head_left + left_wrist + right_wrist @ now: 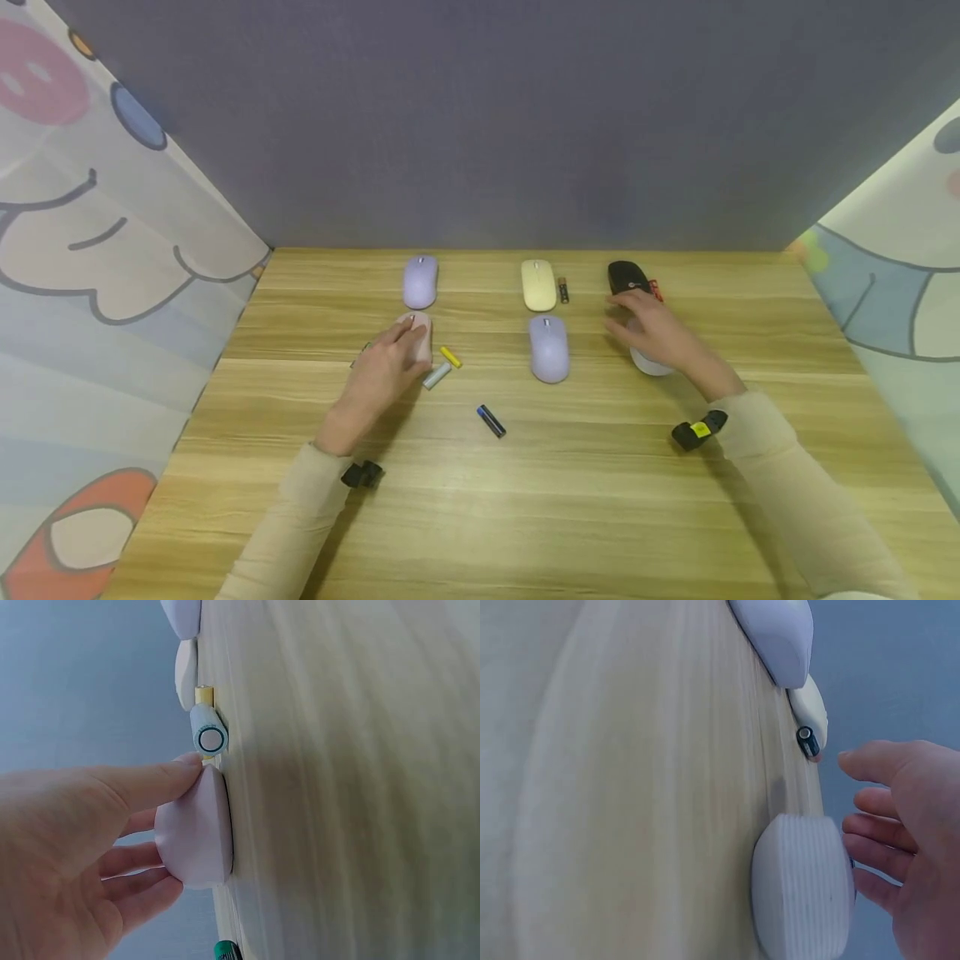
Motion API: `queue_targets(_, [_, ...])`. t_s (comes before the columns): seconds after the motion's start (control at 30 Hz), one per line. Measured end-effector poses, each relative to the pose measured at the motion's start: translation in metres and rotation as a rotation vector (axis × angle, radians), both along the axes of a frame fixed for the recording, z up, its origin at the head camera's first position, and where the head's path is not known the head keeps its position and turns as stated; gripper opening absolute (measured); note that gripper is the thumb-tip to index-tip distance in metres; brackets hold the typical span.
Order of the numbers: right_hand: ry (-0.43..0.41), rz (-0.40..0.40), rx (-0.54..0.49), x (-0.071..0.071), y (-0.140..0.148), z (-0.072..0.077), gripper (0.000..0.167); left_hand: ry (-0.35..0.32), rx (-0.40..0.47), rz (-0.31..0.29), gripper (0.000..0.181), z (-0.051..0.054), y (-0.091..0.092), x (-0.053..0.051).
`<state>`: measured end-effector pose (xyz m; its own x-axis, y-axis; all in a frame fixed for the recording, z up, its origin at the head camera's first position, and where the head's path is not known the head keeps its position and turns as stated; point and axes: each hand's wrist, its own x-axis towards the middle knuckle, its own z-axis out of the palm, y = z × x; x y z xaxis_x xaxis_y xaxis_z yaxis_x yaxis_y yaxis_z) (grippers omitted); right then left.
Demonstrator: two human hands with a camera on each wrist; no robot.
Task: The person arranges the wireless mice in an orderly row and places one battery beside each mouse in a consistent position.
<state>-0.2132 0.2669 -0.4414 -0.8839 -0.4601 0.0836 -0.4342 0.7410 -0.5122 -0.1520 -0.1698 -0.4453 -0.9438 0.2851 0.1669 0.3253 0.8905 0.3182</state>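
My left hand [374,375] grips a pale pink computer mouse [196,832] lying on the table, thumb on one side and fingers on the other. A white battery [437,376] and a yellow battery [451,357] lie just right of that mouse. Above a white mouse [802,889] hovers my right hand [655,329], its fingers loosely spread and holding nothing. This hand partly hides the white mouse in the head view. Just beyond its fingertips is a black mouse [627,276], with a red battery [656,289] beside it.
Two lavender mice [420,282] [550,350] and a yellow mouse [538,285] sit on the wooden table [480,517]. A black-and-copper battery [563,290] is beside the yellow one; a black-and-blue battery [491,421] lies nearer. A green-ended battery [226,950] is left of the pink mouse.
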Motion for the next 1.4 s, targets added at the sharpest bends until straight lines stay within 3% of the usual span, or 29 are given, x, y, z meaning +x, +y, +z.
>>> queue_targets(0.23, [0.121,-0.022,-0.05,0.01,0.011,-0.008,0.04,-0.037,-0.013,0.001,0.065,0.001,-0.001,0.001])
queue_targets(0.4, [0.14,-0.04,-0.06,0.02,0.017,-0.011,0.039,-0.06,-0.019,0.006,0.066,0.003,0.001,0.003])
queue_targets(0.5, [0.144,-0.042,-0.073,0.025,0.019,-0.011,0.039,-0.029,-0.024,-0.002,0.065,0.001,0.001,0.005])
queue_targets(0.6, [0.147,-0.041,-0.077,0.03,0.023,-0.011,0.04,0.062,-0.02,-0.065,0.058,-0.001,0.0,0.007])
queue_targets(0.7, [0.146,-0.044,-0.07,0.033,0.027,-0.012,0.042,0.163,-0.018,-0.178,0.049,-0.003,-0.001,0.008])
queue_targets(0.83, [0.164,-0.037,-0.063,0.037,0.03,-0.015,0.045,0.22,-0.052,-0.304,0.043,-0.003,-0.003,0.011])
queue_targets(0.97, [0.198,-0.028,-0.063,0.04,0.032,-0.018,0.045,0.191,-0.14,-0.349,0.042,-0.001,-0.003,0.013])
queue_targets(1.13, [0.213,-0.018,-0.072,0.043,0.032,-0.02,0.045,0.113,-0.263,-0.414,0.061,0.0,-0.004,0.016])
queue_targets(1.23, [0.212,-0.005,-0.074,0.044,0.033,-0.021,0.046,0.084,-0.281,-0.439,0.069,-0.001,-0.004,0.017])
queue_targets(1.4, [0.187,-0.002,-0.049,0.046,0.034,-0.023,0.046,0.065,-0.292,-0.442,0.064,0.0,-0.005,0.02])
